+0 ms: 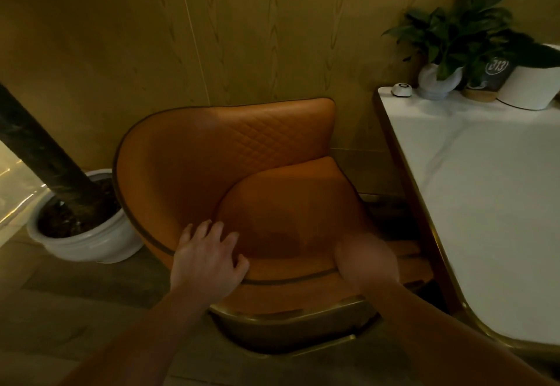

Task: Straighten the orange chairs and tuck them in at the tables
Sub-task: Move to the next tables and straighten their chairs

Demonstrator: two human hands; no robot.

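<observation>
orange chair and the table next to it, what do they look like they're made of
Orange chair: likely leather or faux leather, smooth with a soft sheen, diamond stitching and dark piping; base looks like brass-toned metal. Table: glossy white top, maybe stone or laminate, with gold metal edging.

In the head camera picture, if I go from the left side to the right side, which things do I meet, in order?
Big white floor pot → left hand on the orange chair → right hand → white table.
</observation>
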